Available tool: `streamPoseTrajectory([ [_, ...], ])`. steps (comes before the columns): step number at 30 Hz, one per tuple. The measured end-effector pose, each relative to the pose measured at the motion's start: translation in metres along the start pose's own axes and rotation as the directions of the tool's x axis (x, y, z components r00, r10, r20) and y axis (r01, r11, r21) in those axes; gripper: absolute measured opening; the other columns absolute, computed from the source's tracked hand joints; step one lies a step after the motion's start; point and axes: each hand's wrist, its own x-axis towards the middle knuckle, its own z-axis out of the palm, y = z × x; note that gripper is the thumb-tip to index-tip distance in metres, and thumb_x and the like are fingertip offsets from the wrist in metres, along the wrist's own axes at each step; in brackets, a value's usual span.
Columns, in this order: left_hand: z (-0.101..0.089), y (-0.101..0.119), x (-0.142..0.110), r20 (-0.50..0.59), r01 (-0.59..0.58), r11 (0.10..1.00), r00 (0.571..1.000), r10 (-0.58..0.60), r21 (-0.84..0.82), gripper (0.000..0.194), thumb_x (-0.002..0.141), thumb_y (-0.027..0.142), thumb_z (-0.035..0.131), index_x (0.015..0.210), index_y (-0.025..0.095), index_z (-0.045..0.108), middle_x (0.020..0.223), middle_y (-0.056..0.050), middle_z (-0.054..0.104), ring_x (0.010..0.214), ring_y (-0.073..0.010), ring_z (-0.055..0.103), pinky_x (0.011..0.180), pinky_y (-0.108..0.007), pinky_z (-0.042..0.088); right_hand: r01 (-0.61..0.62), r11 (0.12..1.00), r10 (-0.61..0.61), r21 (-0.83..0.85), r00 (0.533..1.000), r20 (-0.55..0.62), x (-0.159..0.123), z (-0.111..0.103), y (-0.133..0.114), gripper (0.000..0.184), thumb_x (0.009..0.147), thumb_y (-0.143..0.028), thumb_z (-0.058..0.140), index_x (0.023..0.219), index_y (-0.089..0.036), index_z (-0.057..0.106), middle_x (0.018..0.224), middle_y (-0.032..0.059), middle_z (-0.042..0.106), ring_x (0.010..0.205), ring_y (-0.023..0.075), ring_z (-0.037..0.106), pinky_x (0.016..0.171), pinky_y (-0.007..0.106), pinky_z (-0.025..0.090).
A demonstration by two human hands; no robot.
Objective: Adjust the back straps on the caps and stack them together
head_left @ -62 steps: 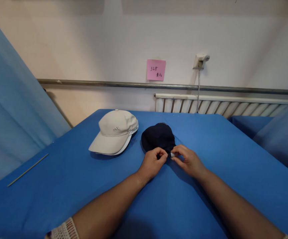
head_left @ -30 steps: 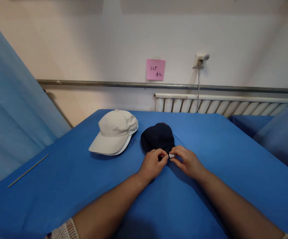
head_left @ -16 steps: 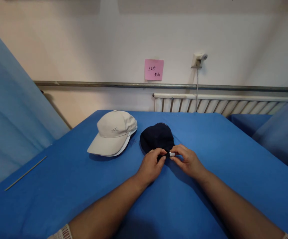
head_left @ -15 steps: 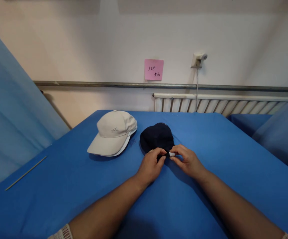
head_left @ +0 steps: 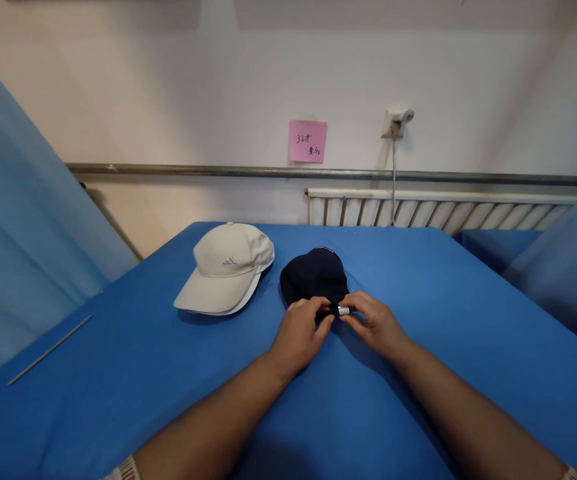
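Observation:
A dark navy cap (head_left: 313,275) lies on the blue-covered table, its back strap towards me. My left hand (head_left: 304,332) pinches the strap between thumb and fingers. Close beside it, my right hand (head_left: 374,323) grips a small silvery buckle (head_left: 343,311) on that strap with thumb and forefinger. To the left sits a beige baseball cap (head_left: 224,263) with a small logo, stacked over a white-brimmed cap (head_left: 251,293); something dark shows under their edge.
The blue table cover (head_left: 208,373) reaches to the wall. A thin stick (head_left: 49,350) lies at the left. Blue curtains (head_left: 23,220) hang on both sides. Behind are a metal rail (head_left: 218,171), a radiator (head_left: 408,210), a plugged socket (head_left: 395,124) and a pink note (head_left: 308,141).
Both hands stay nearly in place at the strap. My left fingertips have shifted very slightly at the buckle; the caps have not moved.

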Motion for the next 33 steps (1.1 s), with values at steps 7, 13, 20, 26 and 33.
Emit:
streamPoseTrajectory([
  [7,-0.0015,0.0,0.0024,0.029,0.009,0.999,1.0,-0.01,0.042,0.012,0.087,0.021,0.054,0.094,0.021,0.063,0.089,-0.003,0.066,0.087,-0.0194,0.058,0.08,-0.034,0.044,0.02,1.0,-0.02,0.016,0.999,0.037,0.0009,0.001,-0.0013,0.016,0.088,-0.015,0.056,0.101,-0.024,0.058,0.098,0.005,0.063,0.091,0.0193,0.06,0.08,0.034,0.05],
  [13,-0.0001,0.0011,0.0026,0.04,0.014,0.999,0.999,-0.015,0.04,0.008,0.085,0.021,0.054,0.089,0.021,0.061,0.085,-0.003,0.064,0.083,-0.0186,0.057,0.075,-0.032,0.043,-0.012,0.999,0.009,0.03,0.995,0.097,0.0006,0.0035,-0.004,0.016,0.087,-0.014,0.056,0.1,-0.024,0.058,0.098,0.0043,0.062,0.089,0.0183,0.06,0.079,0.033,0.05],
  [20,-0.0037,0.0007,0.0052,0.043,0.022,1.0,0.999,-0.023,0.019,0.008,0.085,0.025,0.055,0.083,0.02,0.062,0.081,-0.002,0.066,0.08,-0.018,0.058,0.074,-0.031,0.043,-0.018,1.0,0.018,0.007,0.998,0.057,0.0003,-0.0018,-0.0039,0.017,0.086,-0.014,0.058,0.1,-0.024,0.058,0.099,0.0046,0.061,0.09,0.0184,0.059,0.079,0.033,0.049],
  [26,0.003,0.0012,0.0041,0.018,0.056,0.997,0.998,-0.055,-0.046,0.008,0.083,0.024,0.057,0.079,0.02,0.062,0.076,0.0,0.065,0.076,-0.0167,0.058,0.07,-0.029,0.043,-0.014,1.0,0.013,0.007,0.997,0.082,-0.0005,0.0042,-0.0034,0.017,0.086,-0.013,0.057,0.099,-0.023,0.057,0.099,0.0041,0.061,0.09,0.0179,0.059,0.079,0.032,0.049],
  [33,0.0042,-0.0023,0.0059,0.009,0.052,0.992,0.999,-0.052,-0.116,0.011,0.086,0.028,0.056,0.086,0.021,0.064,0.084,-0.001,0.068,0.081,-0.0175,0.061,0.075,-0.031,0.045,-0.037,0.999,0.037,-0.004,0.998,0.045,-0.0002,0.0051,-0.0018,0.015,0.087,-0.015,0.056,0.1,-0.024,0.057,0.095,0.004,0.061,0.088,0.0181,0.059,0.078,0.033,0.049],
])
